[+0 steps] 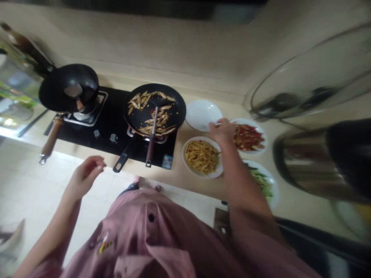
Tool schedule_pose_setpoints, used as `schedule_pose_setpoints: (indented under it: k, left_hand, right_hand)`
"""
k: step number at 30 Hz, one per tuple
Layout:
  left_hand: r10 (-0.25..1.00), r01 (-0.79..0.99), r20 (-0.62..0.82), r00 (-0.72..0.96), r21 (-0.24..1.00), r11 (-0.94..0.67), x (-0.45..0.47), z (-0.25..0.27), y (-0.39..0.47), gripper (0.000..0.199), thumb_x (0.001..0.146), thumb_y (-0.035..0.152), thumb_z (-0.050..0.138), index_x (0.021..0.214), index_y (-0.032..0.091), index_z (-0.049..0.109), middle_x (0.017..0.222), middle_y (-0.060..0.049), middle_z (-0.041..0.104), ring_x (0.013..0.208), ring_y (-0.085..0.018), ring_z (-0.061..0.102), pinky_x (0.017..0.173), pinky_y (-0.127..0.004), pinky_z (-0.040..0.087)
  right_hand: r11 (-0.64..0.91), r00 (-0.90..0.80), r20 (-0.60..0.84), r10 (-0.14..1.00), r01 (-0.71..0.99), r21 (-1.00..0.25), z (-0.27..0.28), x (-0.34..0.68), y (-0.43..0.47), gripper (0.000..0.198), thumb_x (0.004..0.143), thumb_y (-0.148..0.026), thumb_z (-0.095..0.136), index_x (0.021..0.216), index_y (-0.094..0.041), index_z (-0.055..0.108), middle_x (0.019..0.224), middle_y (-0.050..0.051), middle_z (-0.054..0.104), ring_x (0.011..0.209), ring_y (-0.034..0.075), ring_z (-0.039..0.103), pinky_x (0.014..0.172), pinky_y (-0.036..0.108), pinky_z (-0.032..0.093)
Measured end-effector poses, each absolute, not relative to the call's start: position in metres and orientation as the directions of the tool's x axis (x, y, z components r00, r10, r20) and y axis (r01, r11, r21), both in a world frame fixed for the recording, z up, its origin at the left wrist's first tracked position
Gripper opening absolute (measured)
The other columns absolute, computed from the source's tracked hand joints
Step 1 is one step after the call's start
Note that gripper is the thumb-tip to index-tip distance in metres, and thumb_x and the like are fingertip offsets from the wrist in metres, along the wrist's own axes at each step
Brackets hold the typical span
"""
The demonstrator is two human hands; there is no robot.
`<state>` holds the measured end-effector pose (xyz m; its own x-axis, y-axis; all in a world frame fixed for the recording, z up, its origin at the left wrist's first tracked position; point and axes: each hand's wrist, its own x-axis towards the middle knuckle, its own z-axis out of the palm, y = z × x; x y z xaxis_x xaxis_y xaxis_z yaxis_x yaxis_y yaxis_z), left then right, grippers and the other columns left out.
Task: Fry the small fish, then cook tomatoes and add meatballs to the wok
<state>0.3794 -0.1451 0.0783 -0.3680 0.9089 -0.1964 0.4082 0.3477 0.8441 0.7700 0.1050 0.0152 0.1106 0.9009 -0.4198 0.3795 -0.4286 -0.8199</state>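
Note:
My right hand (223, 133) is at the right rim of a bare white plate (199, 114), its fingers closed on that edge. Just beside it are a plate of red stir-fried food (248, 136) and a white plate of yellow shredded food (202, 156). My left hand (87, 175) hovers in front of the counter edge, fingers loosely curled, thumb apart, nothing visible in it. On the right burner sits a frying pan (137, 117) with small browned fish-like pieces. A spatula (153, 133) rests in the pan, its dark handle sticking out toward me.
A black wok (69, 83) with a wooden handle and a spatula inside stands on the left burner. At the right are a plate of green food (265, 183), a large metal appliance (313, 158) and cables. Bottles (26, 44) stand at the far left.

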Motion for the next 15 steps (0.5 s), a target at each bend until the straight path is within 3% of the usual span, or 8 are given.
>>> schedule_pose_setpoints:
  k: [3, 5, 7, 10, 12, 15]
  left_hand:
    - [0.924, 0.277, -0.269, -0.273, 0.897, 0.343, 0.390, 0.048, -0.096, 0.054, 0.066, 0.049, 0.084, 0.100, 0.017, 0.059, 0.086, -0.003, 0.067, 0.081, -0.015, 0.066, 0.074, -0.025, 0.056]
    - [0.885, 0.118, -0.455, -0.100, 0.878, 0.465, 0.398, 0.028, -0.070, 0.054, 0.068, 0.045, 0.086, 0.101, 0.016, 0.055, 0.082, -0.002, 0.067, 0.072, -0.014, 0.066, 0.067, -0.026, 0.056]
    - [0.804, -0.074, -0.592, 0.045, 0.801, 0.594, 0.405, 0.013, -0.052, 0.054, 0.070, 0.043, 0.087, 0.100, 0.017, 0.050, 0.075, -0.003, 0.067, 0.063, -0.015, 0.066, 0.060, -0.028, 0.057]
    - [0.700, -0.216, -0.695, 0.165, 0.667, 0.713, 0.413, 0.001, -0.041, 0.044, 0.071, 0.035, 0.088, 0.090, 0.014, 0.054, 0.065, -0.004, 0.066, 0.050, -0.012, 0.061, 0.050, -0.024, 0.055]
    - [0.657, -0.252, -0.720, 0.226, 0.608, 0.753, 0.417, -0.003, -0.040, 0.036, 0.073, 0.032, 0.086, 0.082, 0.012, 0.058, 0.063, -0.004, 0.064, 0.046, -0.009, 0.056, 0.044, -0.021, 0.052]
    - [0.642, -0.319, -0.708, 0.295, 0.560, 0.764, 0.426, -0.006, -0.041, 0.033, 0.074, 0.029, 0.085, 0.075, 0.012, 0.057, 0.058, -0.002, 0.059, 0.040, -0.006, 0.049, 0.038, -0.019, 0.045]
  right_hand:
    - [-0.481, -0.137, -0.548, 0.825, 0.338, -0.809, 0.011, 0.722, 0.040, 0.014, 0.091, -0.028, 0.067, 0.095, -0.018, 0.058, 0.081, 0.003, 0.070, 0.068, 0.013, 0.068, 0.056, 0.021, 0.046]
    - [-0.654, -0.437, -0.641, 0.631, 0.145, -0.743, 0.003, 0.684, 0.003, 0.028, 0.084, -0.030, 0.074, 0.103, -0.020, 0.056, 0.090, 0.003, 0.072, 0.080, 0.016, 0.071, 0.067, 0.026, 0.053]
    - [-0.757, -0.577, -0.616, 0.536, -0.006, -0.654, -0.005, 0.652, -0.018, 0.042, 0.078, -0.037, 0.079, 0.107, -0.023, 0.053, 0.094, 0.002, 0.072, 0.083, 0.016, 0.071, 0.074, 0.030, 0.055]
    - [-0.787, -0.578, -0.595, 0.558, -0.141, -0.601, -0.009, 0.628, -0.023, 0.047, 0.074, -0.050, 0.079, 0.100, -0.024, 0.050, 0.076, -0.005, 0.065, 0.065, 0.011, 0.064, 0.064, 0.026, 0.052]
    - [-0.741, -0.504, -0.589, 0.632, -0.171, -0.649, -0.004, 0.632, -0.020, 0.048, 0.070, -0.052, 0.080, 0.091, -0.023, 0.048, 0.057, -0.012, 0.047, 0.047, 0.006, 0.046, 0.048, 0.017, 0.038]
    - [-0.654, -0.407, -0.571, 0.713, -0.095, -0.750, 0.019, 0.667, -0.021, 0.050, 0.063, -0.051, 0.083, 0.085, -0.023, 0.049, 0.049, -0.014, 0.030, 0.040, 0.004, 0.025, 0.040, 0.016, 0.018]
